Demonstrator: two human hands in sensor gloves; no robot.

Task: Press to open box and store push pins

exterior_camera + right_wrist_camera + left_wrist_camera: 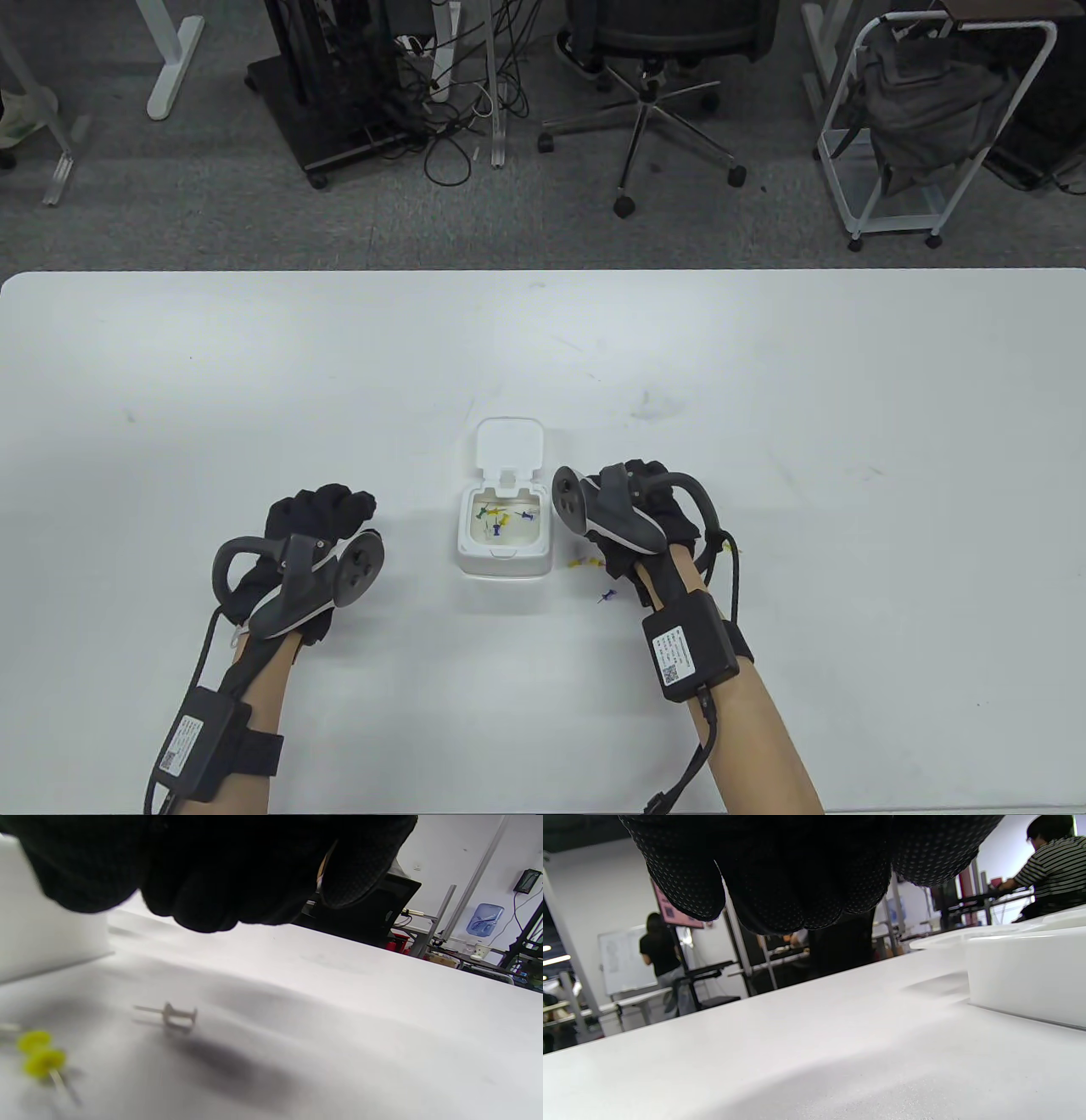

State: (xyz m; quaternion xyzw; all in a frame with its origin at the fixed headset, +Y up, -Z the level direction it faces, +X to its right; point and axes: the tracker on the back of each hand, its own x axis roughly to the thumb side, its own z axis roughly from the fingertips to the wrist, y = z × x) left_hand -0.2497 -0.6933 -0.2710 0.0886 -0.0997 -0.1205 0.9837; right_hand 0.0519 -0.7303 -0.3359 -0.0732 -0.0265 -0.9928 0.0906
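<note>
Box (504,531) open at frame centre on worktop (254,382), pins (502,516) inside, spare pins (594,577) lower right for right hand (632,509), curled, hold unclear; left hand (314,543) curled, seemingly empty, idle left of box.

White labels with QR codes sit on both forearm units (685,658), their print too small to read

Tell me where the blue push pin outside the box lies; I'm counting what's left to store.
In the table view the blue push pin lies on the table, just right of the open box, beside the right hand.
</note>
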